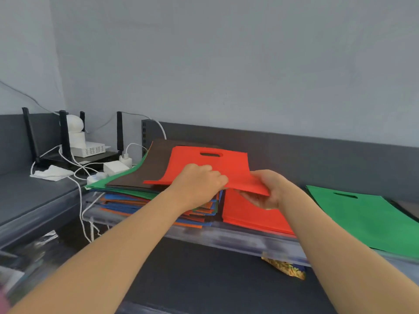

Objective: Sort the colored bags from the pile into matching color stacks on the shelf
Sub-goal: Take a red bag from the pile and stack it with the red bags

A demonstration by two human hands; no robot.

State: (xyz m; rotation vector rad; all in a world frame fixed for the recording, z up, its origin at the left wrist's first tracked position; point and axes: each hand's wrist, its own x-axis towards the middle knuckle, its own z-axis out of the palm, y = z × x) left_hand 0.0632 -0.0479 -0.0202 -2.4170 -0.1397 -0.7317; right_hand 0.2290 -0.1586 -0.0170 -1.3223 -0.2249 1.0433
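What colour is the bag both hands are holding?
The bag is red, shown in the head view.

The left hand [199,182] and right hand [265,191] are pictured bare. The left forearm [113,245] and right forearm [328,241] are seen uncovered from wrist to near edge. A blurred pink sliver [2,299] is glimpsed near left.

shelf [238,241]: grey, with a raised back panel
left: mixed pile of bags [133,177]
middle: red stack [249,214]
right: green stack [367,214]

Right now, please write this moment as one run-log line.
left hand: grips red bag | right hand: grips red bag | red stack: beneath right hand | green stack: farther right
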